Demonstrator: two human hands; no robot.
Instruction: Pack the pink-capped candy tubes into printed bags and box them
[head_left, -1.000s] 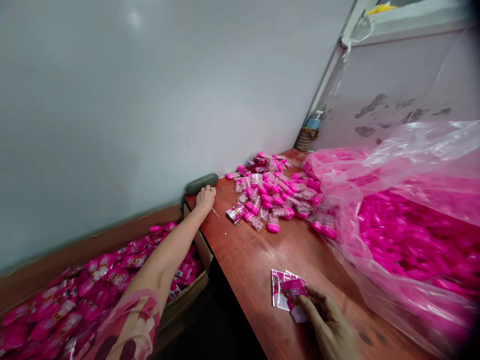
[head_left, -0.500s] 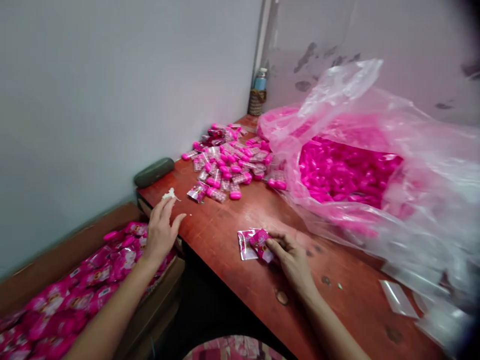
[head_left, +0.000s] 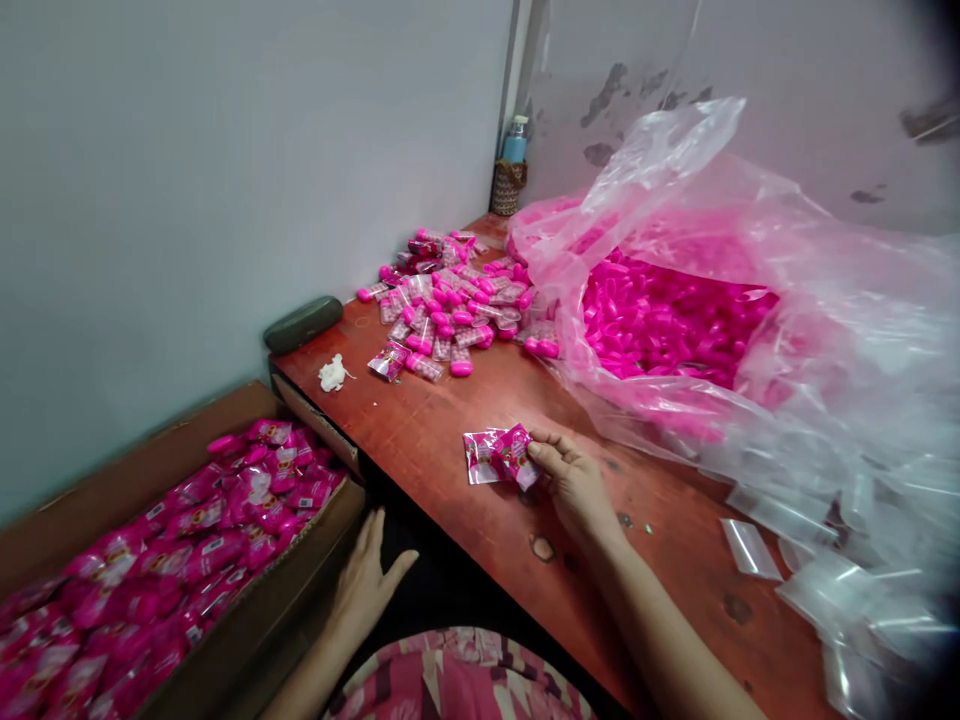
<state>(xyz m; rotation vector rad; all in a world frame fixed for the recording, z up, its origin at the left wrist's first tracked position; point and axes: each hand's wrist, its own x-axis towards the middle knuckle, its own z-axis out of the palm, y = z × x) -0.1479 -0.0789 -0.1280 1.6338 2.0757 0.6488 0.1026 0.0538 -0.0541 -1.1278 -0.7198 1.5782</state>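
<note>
Pinched in my right hand (head_left: 574, 480) over the red-brown table (head_left: 420, 445) are small pink printed sachets (head_left: 517, 455); two overlap, and I cannot tell whether the fingers grip both. My left hand (head_left: 365, 575) is empty, with thumb and fingers apart, low beside the table edge and next to the cardboard box (head_left: 330, 530). Many pink sachets (head_left: 210, 550) fill that box. Farther back on the table lies a heap of clear tubes with pink caps (head_left: 457, 300), with one pink sachet (head_left: 388, 361) at its near side.
A large clear plastic bag (head_left: 660, 410) full of pink caps (head_left: 675, 320) takes up the table's right side. Clear plastic sleeves (head_left: 750, 550) lie near it. A dark case (head_left: 304, 323), crumpled white tissue (head_left: 334, 373) and a bottle in a woven holder (head_left: 511, 185) stand toward the wall.
My left hand has moved from beside the white tissue down and toward me, off the table edge. My right hand stays over the table with the sachets; the view has shifted slightly.
</note>
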